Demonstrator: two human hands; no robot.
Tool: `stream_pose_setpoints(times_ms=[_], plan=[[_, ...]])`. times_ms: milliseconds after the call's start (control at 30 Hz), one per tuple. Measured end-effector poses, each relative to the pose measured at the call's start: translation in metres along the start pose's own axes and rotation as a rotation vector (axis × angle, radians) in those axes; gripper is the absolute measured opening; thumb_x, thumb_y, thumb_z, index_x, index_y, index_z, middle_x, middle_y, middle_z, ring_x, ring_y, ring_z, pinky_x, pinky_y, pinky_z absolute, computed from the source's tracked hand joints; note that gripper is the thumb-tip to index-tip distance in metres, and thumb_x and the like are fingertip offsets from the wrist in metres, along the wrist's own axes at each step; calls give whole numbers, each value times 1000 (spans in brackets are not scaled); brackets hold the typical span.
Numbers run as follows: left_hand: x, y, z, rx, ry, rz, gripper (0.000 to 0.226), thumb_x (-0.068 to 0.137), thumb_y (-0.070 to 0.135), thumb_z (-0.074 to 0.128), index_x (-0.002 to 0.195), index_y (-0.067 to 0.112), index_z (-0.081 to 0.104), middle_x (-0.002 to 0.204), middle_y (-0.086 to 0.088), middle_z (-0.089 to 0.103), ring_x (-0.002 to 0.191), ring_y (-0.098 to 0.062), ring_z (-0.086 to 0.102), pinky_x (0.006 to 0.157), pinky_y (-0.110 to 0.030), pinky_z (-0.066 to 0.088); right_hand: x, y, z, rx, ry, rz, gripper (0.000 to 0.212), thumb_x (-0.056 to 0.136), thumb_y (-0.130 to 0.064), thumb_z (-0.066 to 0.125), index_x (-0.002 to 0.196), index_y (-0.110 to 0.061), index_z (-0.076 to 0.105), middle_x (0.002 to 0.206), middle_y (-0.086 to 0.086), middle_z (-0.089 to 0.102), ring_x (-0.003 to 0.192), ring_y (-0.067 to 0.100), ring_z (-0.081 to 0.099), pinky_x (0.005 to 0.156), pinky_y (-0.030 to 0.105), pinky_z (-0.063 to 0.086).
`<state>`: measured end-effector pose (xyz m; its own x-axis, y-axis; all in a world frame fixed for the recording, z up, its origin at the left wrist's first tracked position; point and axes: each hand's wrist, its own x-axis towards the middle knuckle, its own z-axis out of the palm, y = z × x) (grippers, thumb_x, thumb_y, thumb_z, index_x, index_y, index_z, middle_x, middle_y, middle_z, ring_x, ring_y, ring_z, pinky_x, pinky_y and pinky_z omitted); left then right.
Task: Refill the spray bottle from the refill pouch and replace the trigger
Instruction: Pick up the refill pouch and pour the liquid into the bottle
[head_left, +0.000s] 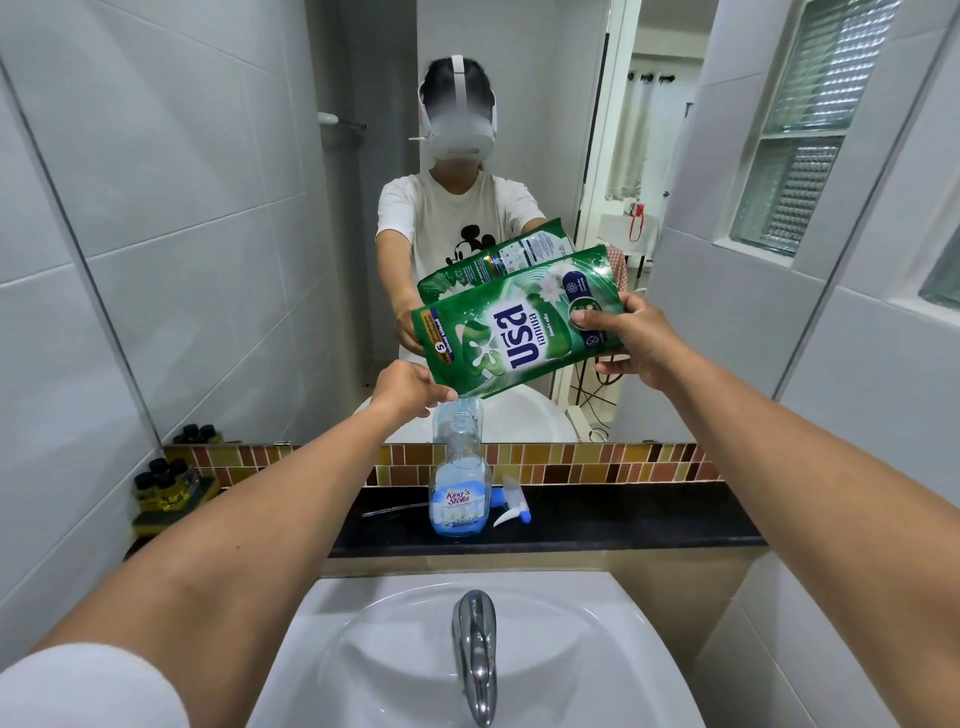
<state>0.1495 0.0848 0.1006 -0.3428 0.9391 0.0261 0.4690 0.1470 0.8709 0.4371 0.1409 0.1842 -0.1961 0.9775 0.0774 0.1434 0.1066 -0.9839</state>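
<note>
A clear spray bottle (460, 488) with a blue-and-white label stands upright on the black ledge (623, 519), its neck uncapped and a little blue liquid at the bottom. A green refill pouch (519, 332) is tilted over it, lower left corner right above the bottle mouth. My left hand (408, 387) pinches that lower corner beside the neck. My right hand (631, 338) grips the raised upper end of the pouch. The white and blue trigger head (511, 504) lies on the ledge just right of the bottle, its dip tube (392, 510) showing to the bottle's left.
A white sink (467, 660) with a chrome tap (475, 649) sits below the ledge. Several small dark-capped yellow bottles (163, 483) stand at the ledge's far left. A large mirror (260, 208) behind reflects a person, and a tile wall with glass blocks (800, 130) rises on the right.
</note>
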Motion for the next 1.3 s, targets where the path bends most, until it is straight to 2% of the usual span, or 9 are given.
stream_pose_setpoints(times_ms=[367, 733, 833, 1033, 1300], plan=[[3, -3, 1, -32, 2, -13, 28, 77, 20, 85, 90, -3, 74, 91, -14, 74, 77, -23, 67, 83, -44, 61, -1, -3, 1, -5, -5, -3, 63, 75, -28, 85, 127, -20, 51, 111, 9, 72, 91, 25, 71, 72, 42, 60], [4, -5, 1, -45, 3, -18, 22, 76, 18, 86, 74, 2, 71, 81, -9, 72, 71, -19, 64, 78, -39, 61, 0, -4, 3, -5, -2, -1, 64, 74, -29, 86, 127, -20, 51, 111, 9, 73, 92, 25, 72, 66, 38, 59], [5, -5, 0, -58, 1, -28, 25, 76, 17, 86, 81, -3, 73, 78, -8, 71, 70, -19, 64, 78, -39, 61, 1, -4, 3, -5, 1, -2, 65, 73, -29, 86, 127, -20, 52, 111, 9, 73, 91, 25, 73, 67, 38, 60], [9, -5, 1, -60, 9, -28, 29, 76, 18, 86, 86, -5, 73, 84, -12, 73, 72, -21, 66, 78, -39, 61, 1, -6, 3, -1, 9, -10, 62, 73, -29, 86, 125, -19, 52, 109, 9, 74, 89, 24, 73, 70, 40, 61], [12, -6, 3, -68, 11, -40, 31, 74, 18, 87, 90, -6, 75, 92, -16, 75, 73, -23, 66, 82, -44, 62, 2, -8, 2, 5, 12, -11, 66, 73, -28, 86, 128, -19, 51, 110, 9, 74, 88, 23, 73, 59, 34, 59]])
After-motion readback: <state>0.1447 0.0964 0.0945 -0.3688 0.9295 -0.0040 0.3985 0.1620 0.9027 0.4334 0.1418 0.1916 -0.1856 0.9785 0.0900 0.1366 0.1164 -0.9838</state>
